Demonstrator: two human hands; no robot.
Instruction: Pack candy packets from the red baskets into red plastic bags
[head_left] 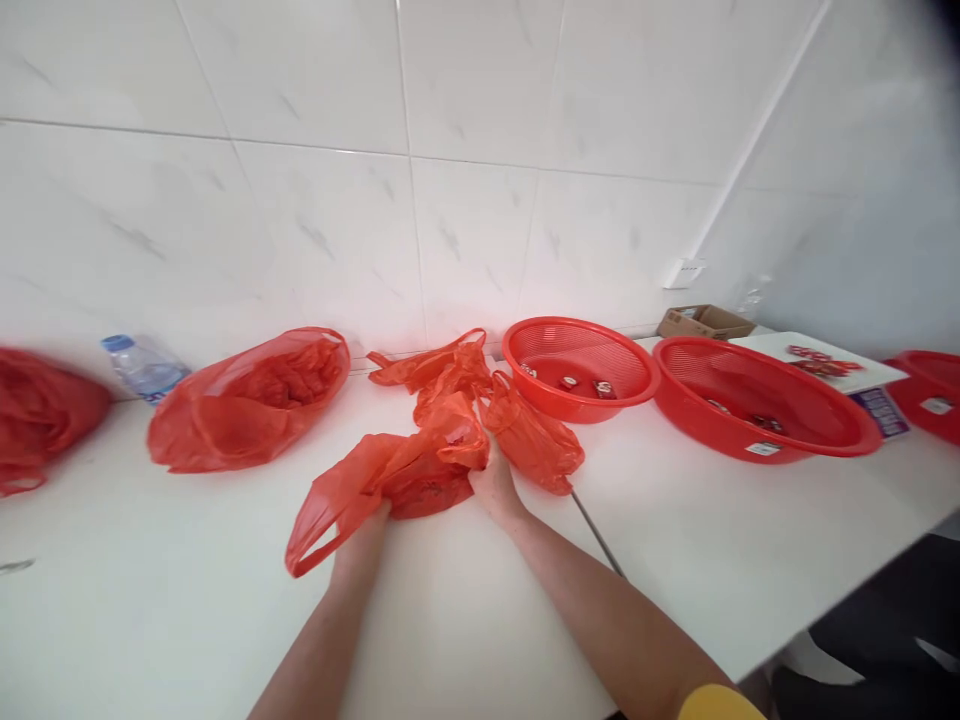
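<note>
White table (187, 600): underlies both hands.
Far basin (772, 440): red, well to the right of the right fingers.
Near basin (555, 403): red, perforated, beyond the right fingers and to their right; small pieces inside.
Open bag (240, 415): red, beyond the left fingers and to their left.
Held bag (420, 465): red film, spread between both hands above the table; a dark patch shows through, contents unclear.
Bag handling: judged light, limp, slippery and easily torn; take hold of gathered film or the handle loop (319, 550), left of the left fingers.
Right hand (495, 485): fingers appear closed narrowly on the bag's right edge.
Left hand (366, 535): fingers hidden by the film; spread cannot be told.
</note>
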